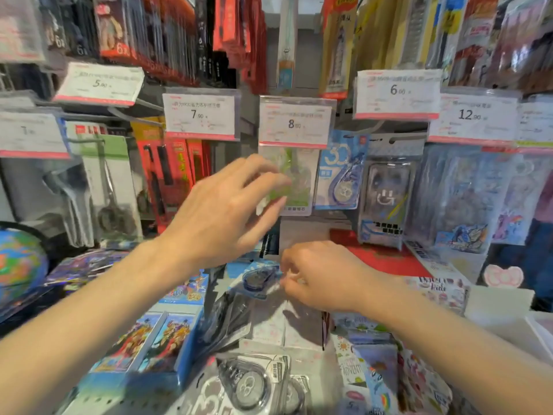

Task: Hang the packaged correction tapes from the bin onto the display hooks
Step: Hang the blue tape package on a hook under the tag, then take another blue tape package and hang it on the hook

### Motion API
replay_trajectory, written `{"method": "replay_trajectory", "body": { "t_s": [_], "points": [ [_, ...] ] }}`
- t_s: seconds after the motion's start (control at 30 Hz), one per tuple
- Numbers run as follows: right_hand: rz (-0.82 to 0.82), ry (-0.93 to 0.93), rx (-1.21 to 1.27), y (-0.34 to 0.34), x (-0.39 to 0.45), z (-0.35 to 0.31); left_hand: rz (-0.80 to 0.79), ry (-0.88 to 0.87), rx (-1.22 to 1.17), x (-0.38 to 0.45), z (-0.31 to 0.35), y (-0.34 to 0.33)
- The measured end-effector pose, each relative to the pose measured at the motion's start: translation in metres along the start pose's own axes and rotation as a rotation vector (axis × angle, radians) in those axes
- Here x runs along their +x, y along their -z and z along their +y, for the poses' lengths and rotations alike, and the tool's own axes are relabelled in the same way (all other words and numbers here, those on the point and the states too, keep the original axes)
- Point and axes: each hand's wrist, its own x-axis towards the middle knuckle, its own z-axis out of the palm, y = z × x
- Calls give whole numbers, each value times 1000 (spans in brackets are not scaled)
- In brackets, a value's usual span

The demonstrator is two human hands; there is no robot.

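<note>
Wall of pegboard display hooks (pixel 119 113) fills the upper half of the frame, hung thick with carded stationery; white price tags in clear sleeves (pixel 294 124) run across the middle, reading 5.90, 7.90, 8.00, 6.00, 12.90.

Lower half: a crowded shelf of loose packets. A blue cardboard bin of colourful cartoon booklets (pixel 143 339) sits lower left. Part of a globe (pixel 21 265) shows at the left edge.

Left hand (pixel 221 211) is raised at centre frame, fingers spread and loosely bent, fingertips at a green-and-white carded pack (pixel 299 181) hanging under the 8.00 tag. Motion blur; cannot tell whether it grips the card or only touches it.

Right hand (pixel 317 277) is lower, just right of centre, fingers curled, pinching the edge of a blue packaged correction tape (pixel 258 278) over the shelf pile.

A matching blue correction tape pack (pixel 341 175) hangs right of the green card. Grey packaged correction tapes (pixel 251 384) lie at bottom centre.
</note>
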Motion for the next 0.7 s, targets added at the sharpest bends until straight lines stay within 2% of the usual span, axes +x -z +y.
{"method": "replay_trajectory", "body": {
  "t_s": [0.2,0.3,0.4,0.57,0.7],
  "points": [
    [-223,8,-68,-26,45,-10,-329,365,-36,-103,-15,-23],
    [-282,27,-92,-39,69,-11,-547,562,-48,-145,-25,-34],
    [-326,30,-103,-49,91,-15,-711,682,-81,-175,-31,-41],
    [-405,37,-108,-68,116,-16,-832,762,-120,-203,-28,-50],
    [-496,97,-134,-81,121,-19,-821,764,-166,-206,-25,-51]
  ]
}}
